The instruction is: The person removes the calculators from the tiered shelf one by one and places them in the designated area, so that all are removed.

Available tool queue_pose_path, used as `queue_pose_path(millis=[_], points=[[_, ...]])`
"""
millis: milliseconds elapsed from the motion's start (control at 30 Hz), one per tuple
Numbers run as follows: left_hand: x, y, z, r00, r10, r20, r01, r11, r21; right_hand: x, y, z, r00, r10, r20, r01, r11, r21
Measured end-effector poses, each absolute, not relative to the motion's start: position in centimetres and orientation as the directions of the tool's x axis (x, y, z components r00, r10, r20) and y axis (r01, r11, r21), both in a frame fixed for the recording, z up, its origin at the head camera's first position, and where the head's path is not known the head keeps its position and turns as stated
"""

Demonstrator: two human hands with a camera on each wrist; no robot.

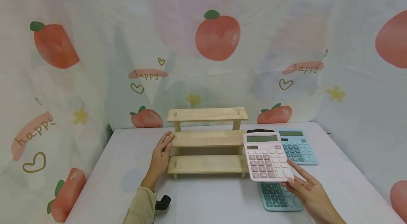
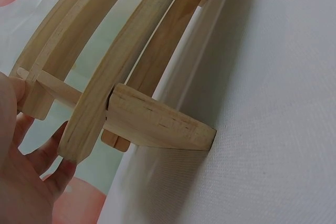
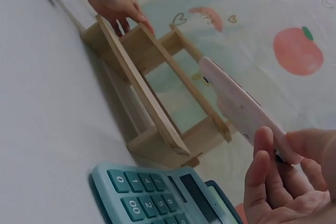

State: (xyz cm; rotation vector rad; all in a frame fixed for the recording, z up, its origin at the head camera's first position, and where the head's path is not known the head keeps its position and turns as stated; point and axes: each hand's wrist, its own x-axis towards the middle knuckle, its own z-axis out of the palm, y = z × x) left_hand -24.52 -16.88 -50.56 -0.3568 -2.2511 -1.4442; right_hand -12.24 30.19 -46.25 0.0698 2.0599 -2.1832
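Observation:
A light wooden three-tier stand (image 1: 208,164) stands on the white table. My left hand (image 1: 160,158) grips the left end of its middle tier; in the left wrist view the fingertips (image 2: 62,174) lie by the tier ends. My right hand (image 1: 306,187) pinches a pink calculator (image 1: 286,174) by its lower right corner, thumb on one face and fingers behind. Its keys and display face the head camera. The calculator is held tilted up in front of the stand's right end, above a blue calculator (image 1: 281,204), whose upper part it hides.
Another blue calculator (image 1: 305,146) lies farther back on the right, partly covered by the pink one. A dark strip (image 1: 260,131) shows behind the pink calculator's top edge. A black device (image 1: 163,202) sits at my left wrist. Fruit-printed cloth (image 1: 178,40) encloses the table's back and sides.

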Motion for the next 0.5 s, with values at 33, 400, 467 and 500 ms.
queue_pose_path(millis=[33, 400, 467, 500], points=[[-24.5, -16.9, -50.5, -0.871, -0.02, 0.491, 0.439, 0.42, 0.794, -12.2, 30.4, -46.4, -0.989, -0.056, -0.133, 0.136, -0.055, -0.989], [-24.4, -17.0, -50.4, -0.891, -0.016, 0.453, 0.409, 0.404, 0.819, -11.2, 33.2, -46.9, -0.981, 0.019, -0.195, 0.195, -0.007, -0.981], [-24.4, -16.9, -50.4, -0.889, -0.017, 0.457, 0.412, 0.406, 0.816, -11.0, 33.7, -46.9, -0.984, 0.019, -0.179, 0.178, -0.03, -0.984], [-24.4, -16.9, -50.4, -0.886, -0.017, 0.463, 0.416, 0.409, 0.812, -10.9, 34.0, -46.9, -0.984, 0.022, -0.178, 0.177, -0.034, -0.984]])
